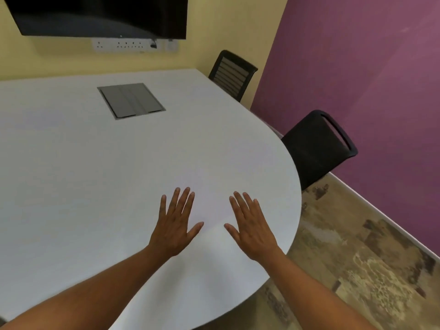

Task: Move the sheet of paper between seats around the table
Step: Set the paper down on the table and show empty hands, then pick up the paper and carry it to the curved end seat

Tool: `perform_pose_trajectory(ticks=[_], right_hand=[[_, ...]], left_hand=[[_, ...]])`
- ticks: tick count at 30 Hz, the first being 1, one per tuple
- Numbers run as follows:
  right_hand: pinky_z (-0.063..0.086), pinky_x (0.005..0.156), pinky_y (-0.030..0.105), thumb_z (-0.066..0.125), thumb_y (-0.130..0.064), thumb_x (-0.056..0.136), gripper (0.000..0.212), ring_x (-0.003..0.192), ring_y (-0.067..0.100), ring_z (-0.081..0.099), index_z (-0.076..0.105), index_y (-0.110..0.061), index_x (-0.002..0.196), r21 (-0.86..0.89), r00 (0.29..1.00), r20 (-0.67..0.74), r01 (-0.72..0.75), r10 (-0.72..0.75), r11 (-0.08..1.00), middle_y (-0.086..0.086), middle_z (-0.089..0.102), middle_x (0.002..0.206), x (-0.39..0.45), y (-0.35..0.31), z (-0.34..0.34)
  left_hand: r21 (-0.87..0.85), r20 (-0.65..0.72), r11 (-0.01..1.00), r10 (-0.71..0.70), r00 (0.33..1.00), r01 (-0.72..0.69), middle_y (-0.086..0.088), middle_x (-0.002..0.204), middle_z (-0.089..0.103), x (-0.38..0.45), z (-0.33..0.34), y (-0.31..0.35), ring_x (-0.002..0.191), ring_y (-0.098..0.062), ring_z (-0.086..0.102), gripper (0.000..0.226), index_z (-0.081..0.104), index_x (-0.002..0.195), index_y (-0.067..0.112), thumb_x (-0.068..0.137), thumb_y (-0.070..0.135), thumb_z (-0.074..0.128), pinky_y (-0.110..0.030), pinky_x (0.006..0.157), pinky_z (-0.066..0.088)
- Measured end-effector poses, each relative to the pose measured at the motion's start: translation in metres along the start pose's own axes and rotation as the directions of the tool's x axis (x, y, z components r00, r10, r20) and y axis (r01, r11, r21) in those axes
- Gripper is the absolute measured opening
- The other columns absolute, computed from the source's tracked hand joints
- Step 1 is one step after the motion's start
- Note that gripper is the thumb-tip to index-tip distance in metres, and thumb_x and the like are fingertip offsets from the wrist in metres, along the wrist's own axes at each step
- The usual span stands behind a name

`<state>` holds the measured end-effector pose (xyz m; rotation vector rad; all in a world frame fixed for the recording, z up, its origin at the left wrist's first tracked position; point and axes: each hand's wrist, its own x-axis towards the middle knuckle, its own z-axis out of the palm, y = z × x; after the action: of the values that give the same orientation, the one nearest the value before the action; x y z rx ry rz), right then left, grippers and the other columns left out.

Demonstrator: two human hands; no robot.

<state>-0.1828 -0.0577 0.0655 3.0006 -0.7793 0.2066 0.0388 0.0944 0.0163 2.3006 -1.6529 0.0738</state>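
Two flat hands, left hand (177, 225) and right hand (252, 228), fingers straight, gripping nothing, press white sheet (214, 206) on table (71, 163). Risk: sheet, barely distinguishable, slides off rounded edge toward 3 o'clock.

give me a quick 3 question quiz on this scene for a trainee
1. True or false: both hands lie flat with straight fingers on the table.
2. How many chairs show at the table's right edge?
3. What is set into the tabletop? A) a sink B) a grey hatch C) a lamp

Key:
1. True: left hand and right hand are flat, fingers spread.
2. Two: far chair and near chair.
3. B, the grey hatch.
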Motion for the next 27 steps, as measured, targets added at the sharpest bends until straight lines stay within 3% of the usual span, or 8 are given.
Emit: perform_pose_trajectory(ticks=[2,4,7,10,13,15,18,27], right_hand=[[0.009,0.132,0.047,0.029,-0.057,0.11,0.073,0.164,0.026,0.006,0.012,-0.015,0.168,0.062,1.0,0.021,0.016,-0.017,0.998,0.006,0.011,0.177,0.015,0.004,0.015],[0.023,0.129,0.05,0.034,-0.054,0.11,0.07,0.161,0.029,0.022,0.024,-0.012,0.166,0.09,0.994,0.057,0.089,-0.095,0.992,0.01,0.026,0.173,0.031,0.007,0.031],[0.04,0.121,0.049,0.041,-0.047,0.109,0.065,0.152,0.031,0.041,0.035,-0.009,0.162,0.229,0.98,0.141,0.105,-0.14,0.968,0.013,0.04,0.166,0.056,0.01,0.052],[0.035,0.124,0.04,0.05,-0.038,0.108,0.062,0.152,0.026,0.038,0.033,-0.013,0.162,0.446,0.97,0.239,-0.067,-0.046,0.893,0.009,0.039,0.166,0.084,0.013,0.066],[0.043,0.118,0.042,0.062,-0.023,0.104,0.058,0.14,0.03,0.054,0.042,-0.009,0.156,0.622,0.949,0.297,-0.277,0.107,0.732,0.012,0.051,0.156,0.112,0.023,0.083],[0.048,0.108,0.035,0.065,-0.017,0.101,0.053,0.127,0.029,0.062,0.047,-0.011,0.151,0.667,0.903,0.374,-0.42,0.212,0.616,0.013,0.059,0.145,0.132,0.031,0.09],[0.044,0.098,0.028,0.065,-0.017,0.101,0.052,0.112,0.023,0.06,0.046,-0.016,0.149,0.661,0.826,0.494,-0.559,0.269,0.5,0.013,0.061,0.143,0.162,0.048,0.101],[0.045,0.113,0.041,0.059,-0.02,0.101,0.064,0.14,0.031,0.052,0.033,-0.021,0.159,0.597,0.724,0.648,-0.675,0.237,0.433,0.011,0.045,0.162,0.2,0.065,0.139]], left_hand=[[-0.058,0.019,0.994,-0.091,0.996,0.092,-0.003,0.18,-0.002,0.005,0.008,-0.005,0.166,-0.027,-0.006,0.085,0.006,0.17,0.018,0.105,0.068,0.029,-0.059,0.132,0.002],[-0.157,0.063,0.969,-0.184,0.981,0.192,-0.001,0.179,-0.008,0.012,0.015,-0.008,0.165,-0.027,-0.011,0.084,0.002,0.17,0.022,0.104,0.068,0.025,-0.053,0.131,-0.001],[-0.355,0.15,0.859,-0.337,0.929,0.369,-0.003,0.179,-0.004,0.02,0.024,-0.01,0.166,-0.028,-0.002,0.078,0.005,0.17,0.022,0.107,0.056,0.038,-0.046,0.131,0.013],[-0.556,0.246,0.601,-0.542,0.804,0.575,-0.005,0.178,0.015,0.032,0.027,-0.012,0.164,-0.026,0.019,0.071,0.019,0.168,0.019,0.108,0.03,0.056,-0.039,0.128,0.025],[-0.655,0.427,0.21,-0.689,0.586,0.726,0.0,0.166,0.04,0.045,0.032,-0.019,0.152,-0.024,0.043,0.062,0.036,0.163,0.025,0.106,0.022,0.061,-0.036,0.122,0.035],[-0.681,0.533,-0.019,-0.699,0.477,0.732,-0.001,0.164,0.043,0.051,0.04,-0.024,0.147,-0.025,0.049,0.057,0.043,0.159,0.029,0.105,0.021,0.062,-0.042,0.124,0.037],[-0.683,0.597,-0.2,-0.706,0.38,0.703,-0.008,0.163,0.047,0.058,0.054,-0.025,0.147,-0.028,0.049,0.052,0.047,0.156,0.028,0.106,0.021,0.059,-0.053,0.124,0.039],[-0.689,0.606,-0.387,-0.771,0.195,0.613,-0.011,0.155,0.055,0.08,0.09,-0.008,0.144,-0.027,0.053,0.045,0.056,0.148,0.023,0.106,0.008,0.052,-0.048,0.123,0.041]])
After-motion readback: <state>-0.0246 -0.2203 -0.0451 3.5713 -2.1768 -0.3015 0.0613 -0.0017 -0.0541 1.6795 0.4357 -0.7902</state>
